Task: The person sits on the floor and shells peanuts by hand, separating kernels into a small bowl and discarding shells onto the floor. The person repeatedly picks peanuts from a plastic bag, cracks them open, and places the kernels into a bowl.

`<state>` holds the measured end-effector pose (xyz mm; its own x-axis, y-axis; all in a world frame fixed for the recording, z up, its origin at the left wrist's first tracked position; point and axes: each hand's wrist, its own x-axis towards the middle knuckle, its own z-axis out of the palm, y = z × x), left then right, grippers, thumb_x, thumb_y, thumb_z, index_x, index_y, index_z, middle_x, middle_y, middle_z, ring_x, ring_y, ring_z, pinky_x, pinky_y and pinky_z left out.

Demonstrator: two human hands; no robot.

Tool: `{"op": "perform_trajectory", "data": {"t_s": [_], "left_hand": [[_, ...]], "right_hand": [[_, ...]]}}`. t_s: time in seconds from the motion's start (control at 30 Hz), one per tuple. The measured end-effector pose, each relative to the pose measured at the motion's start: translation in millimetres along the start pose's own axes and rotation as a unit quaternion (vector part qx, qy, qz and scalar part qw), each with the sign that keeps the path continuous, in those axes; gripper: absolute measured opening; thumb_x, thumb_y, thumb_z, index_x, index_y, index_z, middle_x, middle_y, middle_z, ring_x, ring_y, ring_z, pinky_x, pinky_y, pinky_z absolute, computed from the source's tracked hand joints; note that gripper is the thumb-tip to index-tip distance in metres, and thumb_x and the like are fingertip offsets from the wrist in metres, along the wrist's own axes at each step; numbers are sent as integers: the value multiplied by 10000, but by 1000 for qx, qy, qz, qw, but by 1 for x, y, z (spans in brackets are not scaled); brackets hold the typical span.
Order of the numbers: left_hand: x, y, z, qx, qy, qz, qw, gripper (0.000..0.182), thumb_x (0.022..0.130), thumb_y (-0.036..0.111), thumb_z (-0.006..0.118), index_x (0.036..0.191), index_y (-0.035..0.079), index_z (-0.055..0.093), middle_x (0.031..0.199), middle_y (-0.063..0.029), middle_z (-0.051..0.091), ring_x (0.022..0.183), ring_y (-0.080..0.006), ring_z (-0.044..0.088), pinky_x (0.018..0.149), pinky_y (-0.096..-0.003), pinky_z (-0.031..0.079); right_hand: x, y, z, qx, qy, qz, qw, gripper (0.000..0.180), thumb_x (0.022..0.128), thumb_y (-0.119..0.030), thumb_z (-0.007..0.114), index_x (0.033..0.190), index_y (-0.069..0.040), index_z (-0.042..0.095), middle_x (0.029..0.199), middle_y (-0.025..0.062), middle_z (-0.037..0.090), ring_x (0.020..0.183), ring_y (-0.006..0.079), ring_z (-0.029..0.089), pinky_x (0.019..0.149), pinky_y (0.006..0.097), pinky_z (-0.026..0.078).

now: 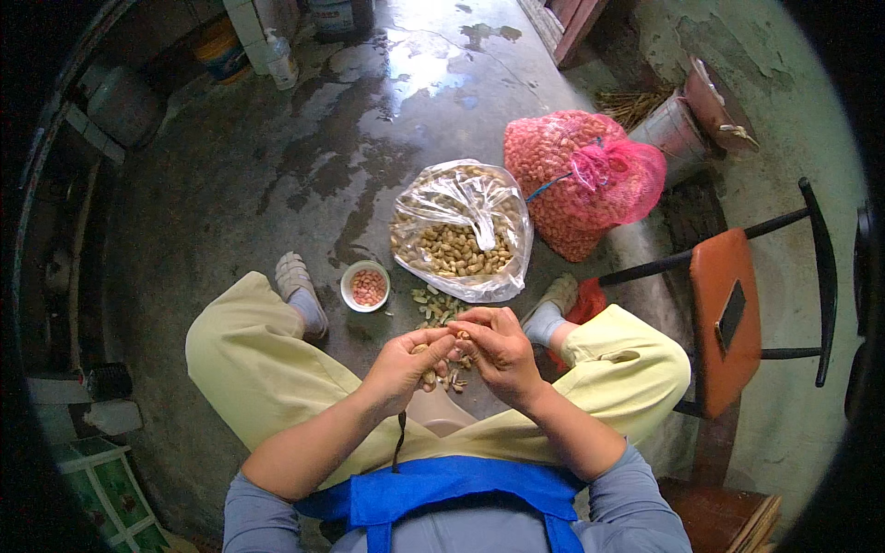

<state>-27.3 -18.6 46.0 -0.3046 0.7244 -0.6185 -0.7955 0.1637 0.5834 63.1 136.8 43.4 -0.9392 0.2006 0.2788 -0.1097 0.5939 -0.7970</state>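
Observation:
Close together above my lap, my left hand [409,366] and my right hand [502,351] meet at the fingertips. Unshelled peanuts [429,377] sit in the curled fingers of my left hand. A reddish-brown peanut kernel [462,335] shows between the thumb and fingers of my right hand. Beyond them, a clear plastic bag [508,280] of unshelled peanuts stands on the floor, its top partly folded over. A small white bowl [346,294] holding pink peanut kernels [368,287] is to its left. Peanut shells [435,306] lie scattered between the bag and my hands.
A pink mesh sack [574,180], full and tied, leans near the clear bag. At right stands a chair with an orange seat [712,380] and a phone [731,314] on it. Wet patches mark the concrete floor [228,207]. A bucket [671,131] stands by the wall.

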Motion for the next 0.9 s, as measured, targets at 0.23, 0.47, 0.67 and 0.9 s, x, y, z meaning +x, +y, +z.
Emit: {"op": "perform_trajectory", "data": {"t_s": [0.23,0.47,0.67,0.9], "left_hand": [[2,-4,-6,-52,-44,-56,996,270,903,338,548,874,71,578,731,6,548,576,-48,482,397,-160,325],[1,0,-1,-85,-65,-49,993,274,905,332,537,860,65,583,685,4,543,510,-51,460,379,-162,312],[-1,5,6,-67,-15,-53,996,285,900,326,528,841,54,590,578,4,508,422,-54,416,374,-163,314],[-1,5,3,-45,-28,-58,997,266,892,325,555,843,65,593,599,14,514,443,-47,425,381,-157,310]], "right_hand": [[-2,2,7,106,-70,18,992,246,814,-68,607,1058,-54,631,1091,116,625,933,244,586,841,328,452],[-7,-3,8,317,-114,222,915,296,943,-189,473,1183,-43,568,1128,87,609,959,148,573,843,282,448],[-5,-1,13,515,-121,269,805,426,988,-285,356,1309,-15,428,1284,78,485,1036,108,523,875,242,424],[-6,-4,13,585,-114,289,749,475,975,-294,370,1348,-2,337,1368,137,393,1188,195,445,946,316,398]]}}
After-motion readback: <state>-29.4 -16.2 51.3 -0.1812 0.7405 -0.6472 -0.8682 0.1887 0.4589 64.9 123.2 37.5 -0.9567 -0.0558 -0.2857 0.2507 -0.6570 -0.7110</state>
